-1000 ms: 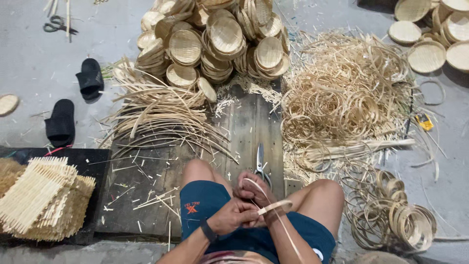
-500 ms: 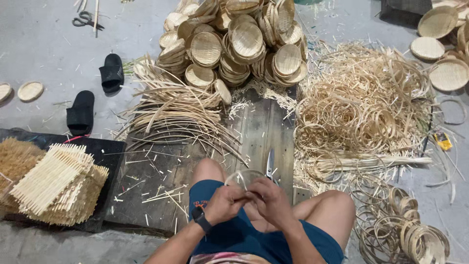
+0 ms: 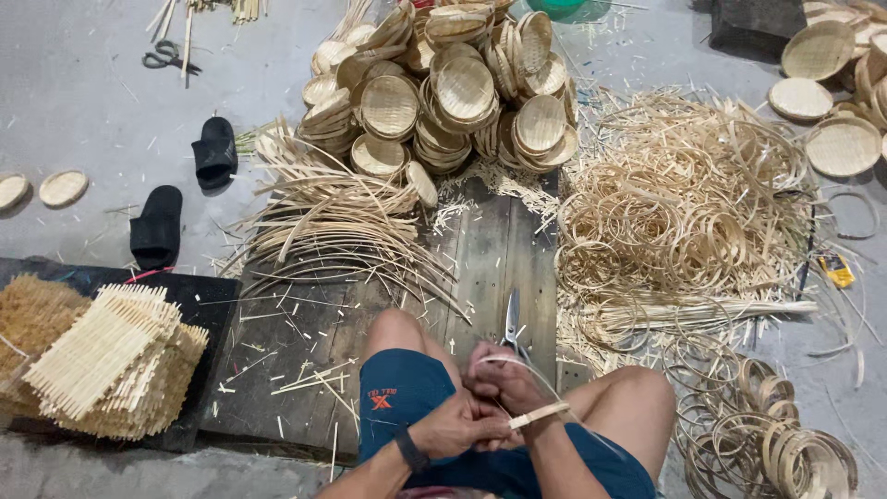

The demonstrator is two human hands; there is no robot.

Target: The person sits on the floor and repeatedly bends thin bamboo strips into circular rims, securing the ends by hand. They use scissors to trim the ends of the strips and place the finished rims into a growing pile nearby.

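Note:
I sit on a dark wooden board (image 3: 480,249) with my knees apart. My left hand (image 3: 459,423) and my right hand (image 3: 502,381) meet over my lap, both closed on a thin bamboo strip (image 3: 539,413) that curves up in a loop and ends near my right wrist. A black band is on my left wrist. Metal shears (image 3: 512,322) lie on the board just beyond my right hand.
A heap of small woven bamboo baskets (image 3: 443,88) stands ahead, with curved strips (image 3: 342,226) to the left and tangled bamboo rings (image 3: 684,203) to the right. Stacked woven mats (image 3: 111,360) sit at left, black slippers (image 3: 176,189) on the concrete, ring bundles (image 3: 785,444) at lower right.
The view tilted down and nearer. My hands stayed together over my lap, working the strip; its free end now points right beside my right wrist.

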